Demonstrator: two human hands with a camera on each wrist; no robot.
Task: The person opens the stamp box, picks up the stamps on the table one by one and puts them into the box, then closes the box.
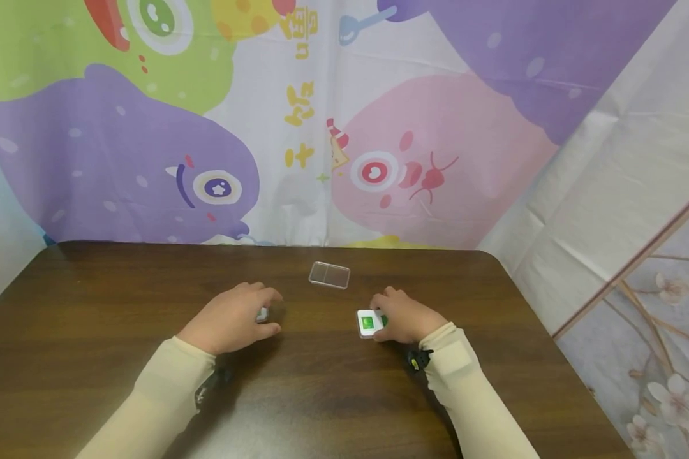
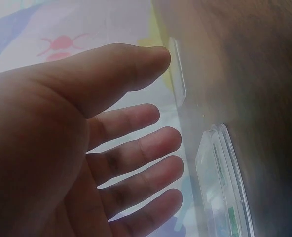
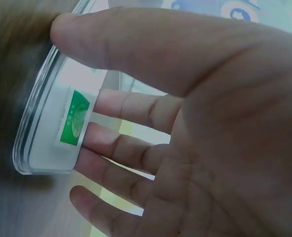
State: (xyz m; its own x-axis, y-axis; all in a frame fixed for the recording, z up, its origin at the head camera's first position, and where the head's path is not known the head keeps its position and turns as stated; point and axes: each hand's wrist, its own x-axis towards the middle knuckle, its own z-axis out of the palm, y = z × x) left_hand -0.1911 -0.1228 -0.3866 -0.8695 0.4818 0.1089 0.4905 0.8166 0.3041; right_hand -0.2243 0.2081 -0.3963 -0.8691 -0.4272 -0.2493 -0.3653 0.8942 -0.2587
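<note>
My right hand (image 1: 411, 317) grips a flat clear plastic case (image 1: 364, 331) by its edges, thumb on one side and fingers on the other. Inside that case lies a white insert bearing a green printed square (image 3: 76, 118). Over the left part of the table, my left hand (image 1: 232, 319) is spread with its fingers and thumb apart. A second clear case (image 2: 217, 182) with green patches lies beside its fingertips; in the head view only a small piece of it (image 1: 262, 314) shows past the hand.
An empty-looking clear plastic lid or tray (image 1: 330, 275) lies beyond both hands. The dark wooden table (image 1: 321, 395) meets a cartoon-printed cloth (image 1: 293, 210) at the back. A flowered curtain (image 1: 666, 331) hangs at the right side.
</note>
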